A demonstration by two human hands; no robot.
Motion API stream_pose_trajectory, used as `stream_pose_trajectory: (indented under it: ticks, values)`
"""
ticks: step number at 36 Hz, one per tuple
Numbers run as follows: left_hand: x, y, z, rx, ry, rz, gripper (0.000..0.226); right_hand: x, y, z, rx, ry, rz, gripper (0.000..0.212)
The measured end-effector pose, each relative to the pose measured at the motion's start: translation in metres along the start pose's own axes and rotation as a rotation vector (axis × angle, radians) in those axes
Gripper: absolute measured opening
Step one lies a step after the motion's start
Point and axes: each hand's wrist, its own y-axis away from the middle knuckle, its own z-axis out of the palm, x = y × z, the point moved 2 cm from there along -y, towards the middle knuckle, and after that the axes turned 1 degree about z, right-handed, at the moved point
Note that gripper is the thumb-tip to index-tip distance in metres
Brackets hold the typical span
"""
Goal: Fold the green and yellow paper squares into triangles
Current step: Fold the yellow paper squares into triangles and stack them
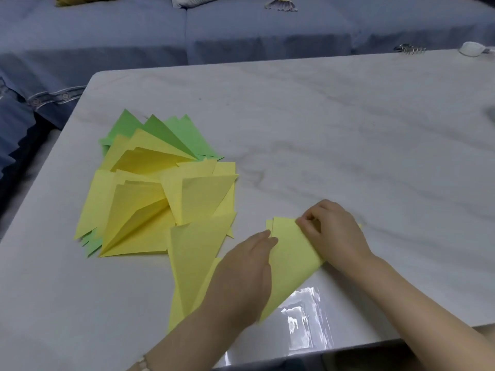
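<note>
And we're well into this one: a fanned heap of folded yellow paper triangles [139, 215] is lying on the left side of the white marble-patterned table [348, 129]. Folded green paper triangles [182, 135] are poking out at its far edge, and a few green tips are showing underneath at the near left. Right now the yellow paper sheet [292, 258] in the near centre is getting its fold, lying doubled over just beside the heap. The left hand [241, 279] is lying flat with straight fingers, pressing down on the sheet's left edge and partly covering a long yellow triangle from the heap. The right hand [334, 231] is curling its fingers at the sheet's far corner, pinching the layers together there. The edges are looking nearly matched, so I'm judging this fold almost finished, with the crease not yet pressed. No unfolded squares are showing in view, so little seems to be remaining
</note>
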Motion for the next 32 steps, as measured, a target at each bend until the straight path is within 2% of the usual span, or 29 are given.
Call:
stream_pose_trajectory:
  ticks: [2, 6, 11, 32]
  values:
    - [0.003, 0.001, 0.002, 0.009, 0.015, 0.054, 0.039, -0.001, -0.001, 0.002, 0.013, 0.01, -0.026, 0.016]
    - [0.006, 0.004, 0.02, -0.194, -0.196, 0.225, 0.039, -0.001, 0.001, 0.007, 0.018, 0.03, -0.093, 0.01]
    - [-0.005, 0.009, 0.032, -0.323, -0.319, 0.143, 0.052, 0.001, 0.003, 0.009, 0.029, 0.008, -0.09, 0.007]
    - [-0.015, 0.009, 0.036, -0.323, -0.323, 0.191, 0.061, -0.003, -0.001, 0.014, -0.013, 0.111, -0.054, 0.013]
